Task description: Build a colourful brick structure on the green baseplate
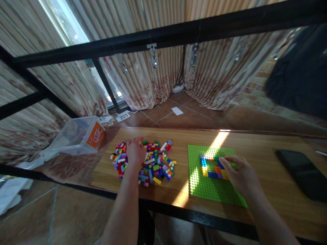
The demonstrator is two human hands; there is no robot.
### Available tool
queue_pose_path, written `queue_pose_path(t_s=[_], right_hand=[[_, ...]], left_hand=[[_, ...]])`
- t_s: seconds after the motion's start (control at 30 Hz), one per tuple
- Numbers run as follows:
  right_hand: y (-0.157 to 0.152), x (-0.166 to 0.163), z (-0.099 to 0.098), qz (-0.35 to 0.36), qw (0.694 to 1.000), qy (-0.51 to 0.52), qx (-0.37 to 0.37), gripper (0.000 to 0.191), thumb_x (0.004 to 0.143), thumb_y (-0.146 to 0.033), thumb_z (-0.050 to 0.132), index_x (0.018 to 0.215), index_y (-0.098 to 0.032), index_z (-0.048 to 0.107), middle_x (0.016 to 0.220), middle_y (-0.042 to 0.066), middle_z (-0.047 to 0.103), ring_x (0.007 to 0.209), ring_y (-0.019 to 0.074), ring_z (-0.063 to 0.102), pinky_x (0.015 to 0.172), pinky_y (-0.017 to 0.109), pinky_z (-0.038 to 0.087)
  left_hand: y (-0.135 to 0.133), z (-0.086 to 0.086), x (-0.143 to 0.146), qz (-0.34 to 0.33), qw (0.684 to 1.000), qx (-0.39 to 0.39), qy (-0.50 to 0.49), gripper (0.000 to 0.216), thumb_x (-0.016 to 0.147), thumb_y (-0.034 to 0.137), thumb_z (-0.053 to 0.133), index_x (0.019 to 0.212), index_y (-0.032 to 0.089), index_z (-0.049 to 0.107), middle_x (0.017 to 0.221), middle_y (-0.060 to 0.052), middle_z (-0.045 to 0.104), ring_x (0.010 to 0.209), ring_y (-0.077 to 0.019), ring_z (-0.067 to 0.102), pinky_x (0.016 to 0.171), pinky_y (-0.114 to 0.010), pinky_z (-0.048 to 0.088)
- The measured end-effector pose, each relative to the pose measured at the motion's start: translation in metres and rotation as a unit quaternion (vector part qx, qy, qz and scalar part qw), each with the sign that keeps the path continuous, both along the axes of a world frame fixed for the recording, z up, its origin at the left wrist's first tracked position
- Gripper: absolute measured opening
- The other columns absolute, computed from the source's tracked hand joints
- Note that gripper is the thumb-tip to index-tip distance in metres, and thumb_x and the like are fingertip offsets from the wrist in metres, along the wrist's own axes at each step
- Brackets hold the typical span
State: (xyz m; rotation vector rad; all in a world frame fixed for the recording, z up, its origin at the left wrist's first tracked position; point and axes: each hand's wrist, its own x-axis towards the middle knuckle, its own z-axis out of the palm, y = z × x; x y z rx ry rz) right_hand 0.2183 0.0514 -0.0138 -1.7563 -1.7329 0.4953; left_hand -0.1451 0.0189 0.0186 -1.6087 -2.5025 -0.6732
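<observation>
My left hand [136, 151] is over the loose pile of small toy building bricks [153, 160], fingers slightly apart and reaching down among them. Its fingertips are partly hidden, and I see no brick held in it. To the right lies a green studded baseplate [212, 190]. A low outline of coloured bricks [204, 170] is fixed on it, with blue, yellow, red and green pieces, and an orange brick [217, 169] inside. My right hand [238, 170] pinches a blue brick [221, 164] at the outline's right side. The hand covers part of that side.
A black phone [304, 173] lies on the wooden table [176, 136] at the right. Beyond the table's left end stands a clear plastic box [74, 136] with an orange label. A dark metal bar [122, 42] crosses in front of striped curtains [158, 81]. Sunlight streaks the baseplate.
</observation>
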Motion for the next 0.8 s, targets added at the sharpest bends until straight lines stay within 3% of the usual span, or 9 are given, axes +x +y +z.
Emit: queue_pose_path(t_s=[0.37,0.5,0.57,0.7,0.8], right_hand=[[0.001,-0.003,-0.001,0.013,1.0,-0.007,0.022,0.038,0.079,-0.055,0.051,0.077,-0.021,0.068,0.095,0.012,0.066,0.076,0.0249,0.061,0.071,0.04,0.045],[0.0,-0.005,0.004,0.009,0.999,0.009,0.035,0.038,0.079,-0.053,0.051,0.076,-0.019,0.068,0.094,0.013,0.066,0.077,0.0244,0.06,0.072,0.04,0.046],[-0.001,-0.007,0.007,-0.003,0.999,0.024,0.043,0.036,0.08,-0.051,0.051,0.076,-0.019,0.067,0.094,0.012,0.067,0.077,0.0239,0.061,0.071,0.039,0.046],[-0.002,-0.009,0.014,-0.021,0.996,0.046,0.073,0.033,0.082,-0.047,0.051,0.075,-0.018,0.067,0.093,0.012,0.067,0.08,0.0236,0.061,0.068,0.037,0.046],[-0.003,-0.01,0.019,-0.029,0.994,0.065,0.085,0.029,0.083,-0.043,0.053,0.076,-0.018,0.067,0.091,0.011,0.068,0.078,0.0218,0.062,0.069,0.035,0.046]], left_hand=[[0.005,-0.011,0.0,-0.002,0.998,-0.054,0.023,0.039,0.083,0.016,0.048,0.116,0.018,0.068,0.106,-0.009,0.073,0.106,-0.0272,0.061,0.097,-0.039,0.045],[0.003,-0.004,-0.002,0.031,0.999,-0.035,0.004,0.036,0.083,0.018,0.05,0.113,0.018,0.07,0.103,-0.011,0.073,0.102,-0.0284,0.064,0.092,-0.041,0.048],[0.002,0.002,-0.001,0.047,0.999,0.009,-0.022,0.037,0.084,0.021,0.049,0.115,0.018,0.068,0.103,-0.011,0.073,0.096,-0.028,0.067,0.088,-0.041,0.051],[-0.002,0.009,0.024,-0.013,0.981,0.159,-0.111,0.035,0.086,0.026,0.051,0.117,0.02,0.065,0.106,-0.007,0.072,0.091,-0.0209,0.069,0.085,-0.034,0.054],[-0.007,0.003,0.069,-0.126,0.953,0.184,-0.204,0.029,0.087,0.027,0.053,0.112,0.02,0.066,0.106,-0.006,0.071,0.091,-0.0179,0.068,0.085,-0.032,0.055]])
